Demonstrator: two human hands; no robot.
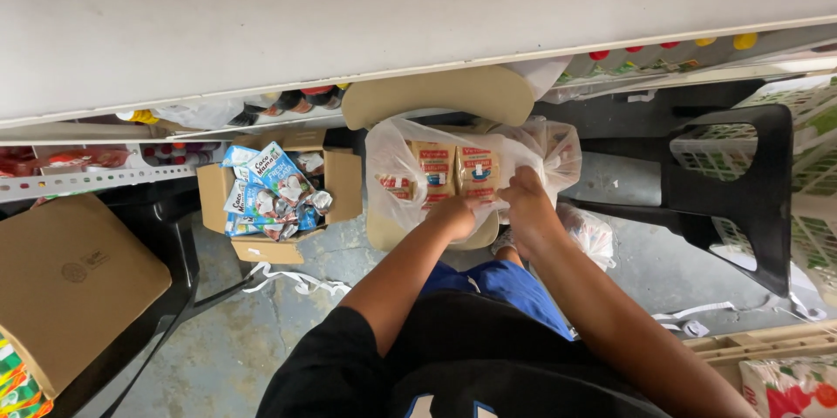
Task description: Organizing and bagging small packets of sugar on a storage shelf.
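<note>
Both hands are working on a clear plastic bag sitting on a tan chair. Left hand is curling shut on the bag's front edge, and right hand is pinching the bag just beside it. Tan packets are lying inside, right behind the hands. An open cardboard box is sitting to the left.

Thin glossy clear plastic bag; matt brown cardboard box; rough concrete floor
</note>
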